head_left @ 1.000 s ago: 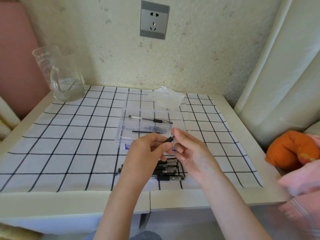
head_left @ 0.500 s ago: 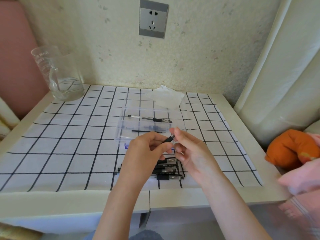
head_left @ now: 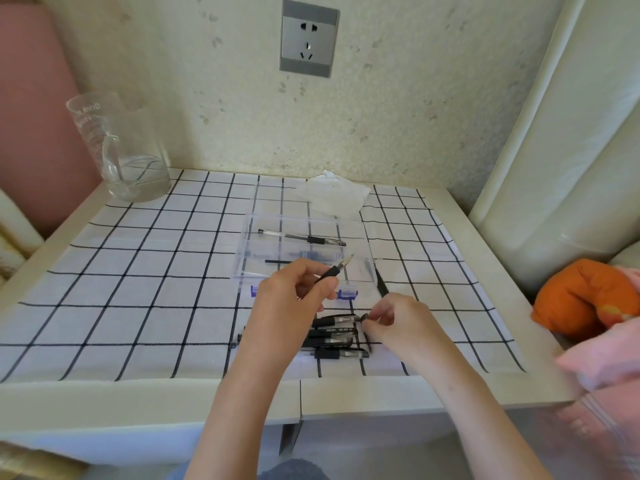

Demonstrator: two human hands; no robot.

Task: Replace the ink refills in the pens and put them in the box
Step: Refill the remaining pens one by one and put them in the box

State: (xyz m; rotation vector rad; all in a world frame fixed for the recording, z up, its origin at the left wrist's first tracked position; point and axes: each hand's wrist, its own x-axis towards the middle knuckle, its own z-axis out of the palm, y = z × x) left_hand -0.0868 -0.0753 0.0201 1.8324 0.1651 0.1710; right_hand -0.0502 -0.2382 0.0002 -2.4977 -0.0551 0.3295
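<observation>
Checked table (head_left: 138,271). Clear box (head_left: 360,271) at centre, one pen (head_left: 301,237) inside. My left hand (head_left: 289,299) grips a black pen (head_left: 335,270) over the box's near edge, tip up. Right hand (head_left: 398,322), fingers curled, pinches at the pen pile (head_left: 334,337).

A matt white woven cloth with black grid lines (head_left: 138,271) covers the smooth cream tabletop (head_left: 346,396), carrying a glossy clear plastic box (head_left: 356,233), shiny black-and-clear plastic pens (head_left: 337,337), a smooth clear glass jug (head_left: 128,157) and crumpled white tissue paper (head_left: 332,197).
</observation>
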